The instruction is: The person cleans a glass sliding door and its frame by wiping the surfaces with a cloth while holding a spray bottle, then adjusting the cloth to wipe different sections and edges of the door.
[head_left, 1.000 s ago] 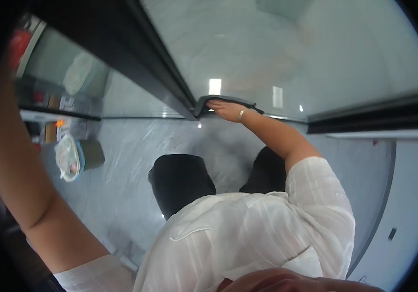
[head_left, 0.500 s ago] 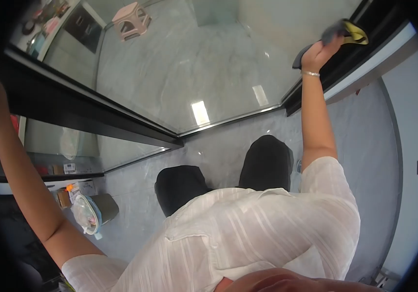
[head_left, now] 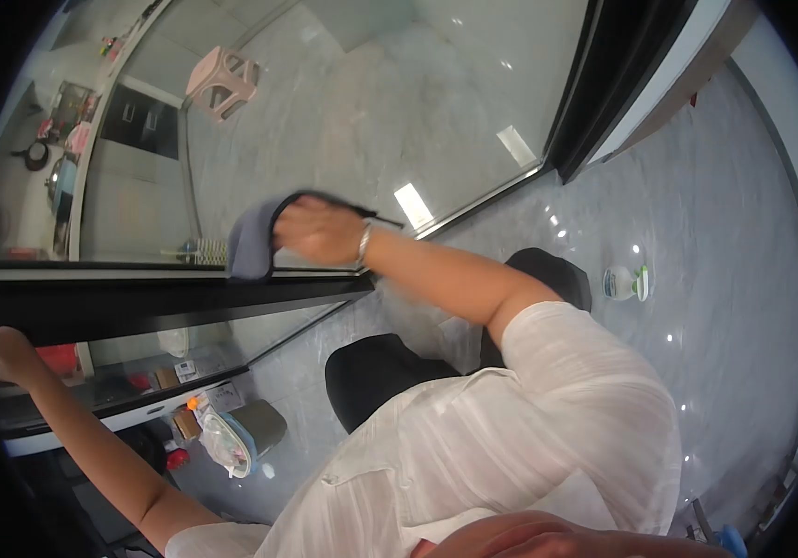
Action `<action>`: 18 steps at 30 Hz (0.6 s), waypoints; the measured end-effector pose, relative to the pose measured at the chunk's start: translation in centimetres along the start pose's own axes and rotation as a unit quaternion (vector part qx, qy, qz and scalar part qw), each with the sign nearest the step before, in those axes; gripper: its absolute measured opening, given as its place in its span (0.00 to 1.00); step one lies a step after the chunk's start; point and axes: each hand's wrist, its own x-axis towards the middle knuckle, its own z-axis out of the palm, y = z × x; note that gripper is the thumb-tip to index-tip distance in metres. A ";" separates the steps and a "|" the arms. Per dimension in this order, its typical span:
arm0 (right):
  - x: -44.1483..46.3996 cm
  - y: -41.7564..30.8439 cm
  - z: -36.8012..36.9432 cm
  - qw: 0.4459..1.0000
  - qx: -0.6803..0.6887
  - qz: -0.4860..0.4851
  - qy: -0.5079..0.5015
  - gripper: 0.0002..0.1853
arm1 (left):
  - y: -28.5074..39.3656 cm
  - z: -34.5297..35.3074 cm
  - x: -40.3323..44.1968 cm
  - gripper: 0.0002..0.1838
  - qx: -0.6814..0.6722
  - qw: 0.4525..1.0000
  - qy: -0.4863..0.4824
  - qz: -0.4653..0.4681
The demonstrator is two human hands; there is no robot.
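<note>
A grey cloth [head_left: 252, 240] is bunched under my right hand [head_left: 317, 231], which holds it against the glass door panel [head_left: 325, 121] just above the black door frame [head_left: 166, 302]. The fingers are curled over the cloth and slightly blurred. A bracelet is on that wrist. At the far left, my left hand [head_left: 4, 355] is closed on the end of the same black frame, its fingertips partly hidden in the dark image edge.
On the floor at right stands a clear spray bottle [head_left: 624, 283] with a green and white head. A lined trash bin [head_left: 264, 426] is at lower left near boxes [head_left: 222, 398]. Through the glass show a pink stool [head_left: 222, 82] and a counter with pans [head_left: 36, 155].
My right hand has swept the cloth from the upper right frame across to the glass at left. My view has turned, and the spray bottle now shows fully. My left hand stays at the frame.
</note>
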 end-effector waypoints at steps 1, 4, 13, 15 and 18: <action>-1.3 1.7 -2.0 0.998 -0.060 0.016 0.028 0.16 | 0.0 0.4 0.0 0.26 0.009 1.000 -0.008 0.004; -5.4 8.8 -9.3 0.946 -0.264 0.163 0.090 0.27 | -0.2 0.0 -0.6 0.28 0.036 0.999 -0.025 0.010; 3.5 16.5 -32.1 0.848 -0.329 0.070 0.409 0.21 | 0.5 -5.5 2.2 0.23 0.123 0.989 0.017 0.082; 0.9 17.4 -31.1 0.847 -0.330 0.068 0.411 0.24 | 1.3 -7.5 3.4 0.21 0.143 0.986 -0.003 0.089; -8.3 16.1 -22.4 0.808 -0.214 0.332 0.437 0.22 | 1.1 -6.9 4.2 0.20 0.090 0.992 0.036 0.076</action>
